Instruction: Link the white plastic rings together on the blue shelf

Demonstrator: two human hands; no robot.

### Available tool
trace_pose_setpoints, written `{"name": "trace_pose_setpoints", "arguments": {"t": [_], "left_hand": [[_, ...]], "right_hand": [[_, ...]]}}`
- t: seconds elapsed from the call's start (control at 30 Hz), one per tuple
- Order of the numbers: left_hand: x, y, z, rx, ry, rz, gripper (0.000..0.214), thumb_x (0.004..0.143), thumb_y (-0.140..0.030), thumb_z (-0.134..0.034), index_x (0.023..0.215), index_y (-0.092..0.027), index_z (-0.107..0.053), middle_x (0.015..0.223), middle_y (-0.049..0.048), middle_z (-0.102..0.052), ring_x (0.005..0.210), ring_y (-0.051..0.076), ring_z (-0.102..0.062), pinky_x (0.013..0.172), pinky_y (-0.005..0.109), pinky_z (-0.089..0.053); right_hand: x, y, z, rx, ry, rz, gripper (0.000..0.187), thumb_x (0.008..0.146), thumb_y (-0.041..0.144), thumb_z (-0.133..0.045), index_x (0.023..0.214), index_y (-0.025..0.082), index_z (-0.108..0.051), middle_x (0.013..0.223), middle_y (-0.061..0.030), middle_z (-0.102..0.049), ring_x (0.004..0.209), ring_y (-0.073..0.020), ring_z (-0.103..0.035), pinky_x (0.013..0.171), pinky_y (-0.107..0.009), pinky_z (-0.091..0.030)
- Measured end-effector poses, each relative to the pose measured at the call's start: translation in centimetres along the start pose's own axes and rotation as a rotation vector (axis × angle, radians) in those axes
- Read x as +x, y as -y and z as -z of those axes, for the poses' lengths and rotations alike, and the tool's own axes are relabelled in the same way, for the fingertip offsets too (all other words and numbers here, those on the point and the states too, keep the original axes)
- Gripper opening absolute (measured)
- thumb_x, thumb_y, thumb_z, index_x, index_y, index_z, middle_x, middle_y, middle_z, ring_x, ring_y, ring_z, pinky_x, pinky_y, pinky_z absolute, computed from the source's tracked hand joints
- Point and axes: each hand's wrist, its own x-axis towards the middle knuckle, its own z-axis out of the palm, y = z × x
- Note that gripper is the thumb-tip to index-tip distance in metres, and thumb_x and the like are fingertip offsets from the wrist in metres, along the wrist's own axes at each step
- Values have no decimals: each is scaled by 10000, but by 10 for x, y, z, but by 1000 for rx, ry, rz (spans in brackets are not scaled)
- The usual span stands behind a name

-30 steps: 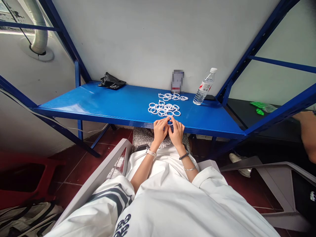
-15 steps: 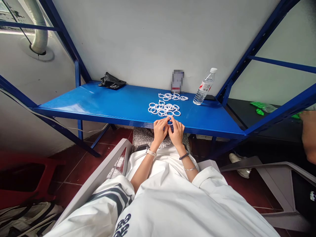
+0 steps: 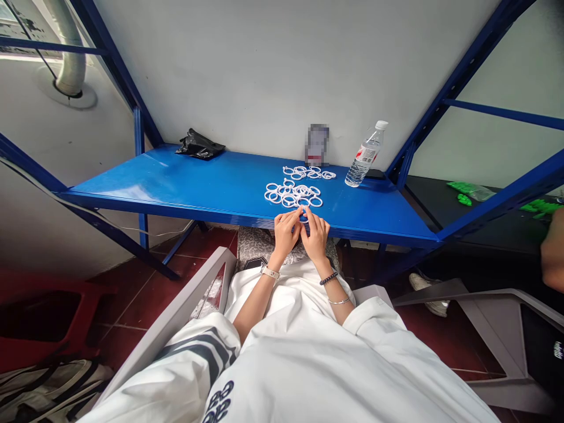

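Note:
My left hand (image 3: 286, 230) and my right hand (image 3: 316, 232) meet at the front edge of the blue table (image 3: 198, 182). Their fingertips pinch a small white ring (image 3: 304, 221) from both sides; the fingers cover part of it. Just beyond the fingertips lies a loose pile of white rings (image 3: 288, 201), thin and round, some with a small eyelet like curtain rings. Behind that pile is a smaller group of similar rings (image 3: 314, 173).
A water bottle (image 3: 364, 157) stands at the back right, near a dark flat object (image 3: 375, 174). A pixelated upright item (image 3: 317, 145) leans on the wall. A black plastic bag (image 3: 200, 144) lies back left. At far right, another person's arm (image 3: 553, 252) is near green pieces (image 3: 544, 207).
Both my hands and the ring stay almost still. At the far right, the other person's arm has shifted slightly down and outward, showing more green pieces.

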Motion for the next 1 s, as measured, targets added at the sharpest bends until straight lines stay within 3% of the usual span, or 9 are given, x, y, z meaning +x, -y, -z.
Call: {"name": "trace_pose_setpoints", "arguments": {"t": [1.0], "left_hand": [[0, -2, 0, -45, -18, 7, 465, 1065, -211, -402, 1497, -258, -568, 1212, 77, -787, 1125, 209, -719, 955, 387, -437]], "right_hand": [[-1, 0, -1, 24, -25, 7, 560, 1058, 252, -424, 1616, 268, -389, 1266, -116, -724, 1111, -263, -637, 1002, -427, -444]]}}
